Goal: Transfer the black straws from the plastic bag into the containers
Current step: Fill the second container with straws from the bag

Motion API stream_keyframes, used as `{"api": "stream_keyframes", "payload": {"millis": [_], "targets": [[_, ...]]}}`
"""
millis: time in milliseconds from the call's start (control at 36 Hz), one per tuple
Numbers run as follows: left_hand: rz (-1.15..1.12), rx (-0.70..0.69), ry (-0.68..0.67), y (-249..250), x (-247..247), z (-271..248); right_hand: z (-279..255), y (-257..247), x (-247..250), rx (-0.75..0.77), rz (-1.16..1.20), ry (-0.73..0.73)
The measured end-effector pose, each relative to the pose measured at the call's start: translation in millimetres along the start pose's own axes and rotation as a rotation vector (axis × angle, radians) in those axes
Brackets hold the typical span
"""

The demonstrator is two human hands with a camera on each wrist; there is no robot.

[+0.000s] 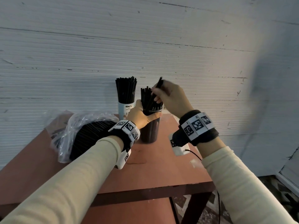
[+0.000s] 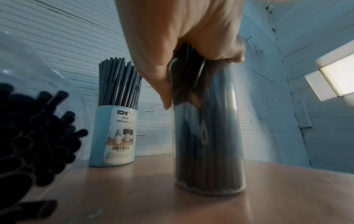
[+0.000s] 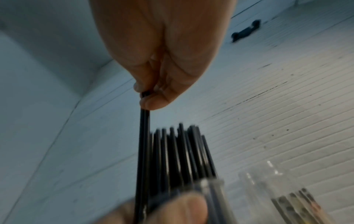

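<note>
A clear container packed with black straws stands on the brown table. My left hand grips it round its rim; the left wrist view shows my left hand curled over the clear container. Above it, my right hand pinches one black straw, whose lower end dips among the straws in the container. In the right wrist view my right hand holds that black straw upright. A plastic bag of black straws lies at the left.
A light blue desk organizer, full of black straws, stands against the white ribbed wall just behind and left of the clear container. The blue organizer and the bag's straw ends show in the left wrist view. The table's front edge lies near me.
</note>
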State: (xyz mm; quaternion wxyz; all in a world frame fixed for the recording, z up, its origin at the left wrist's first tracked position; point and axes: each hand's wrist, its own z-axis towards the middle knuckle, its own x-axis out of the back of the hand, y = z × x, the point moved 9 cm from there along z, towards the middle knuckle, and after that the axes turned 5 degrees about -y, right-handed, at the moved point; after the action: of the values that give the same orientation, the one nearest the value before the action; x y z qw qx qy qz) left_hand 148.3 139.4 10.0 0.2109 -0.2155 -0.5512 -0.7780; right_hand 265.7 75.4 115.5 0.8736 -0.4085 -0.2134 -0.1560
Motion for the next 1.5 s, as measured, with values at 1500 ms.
{"api": "stream_keyframes", "payload": {"millis": [1500], "targets": [[-0.149,-0.029,-0.207,-12,-3,10,24,11,-32,0.073,-0.483,-0.115]]}}
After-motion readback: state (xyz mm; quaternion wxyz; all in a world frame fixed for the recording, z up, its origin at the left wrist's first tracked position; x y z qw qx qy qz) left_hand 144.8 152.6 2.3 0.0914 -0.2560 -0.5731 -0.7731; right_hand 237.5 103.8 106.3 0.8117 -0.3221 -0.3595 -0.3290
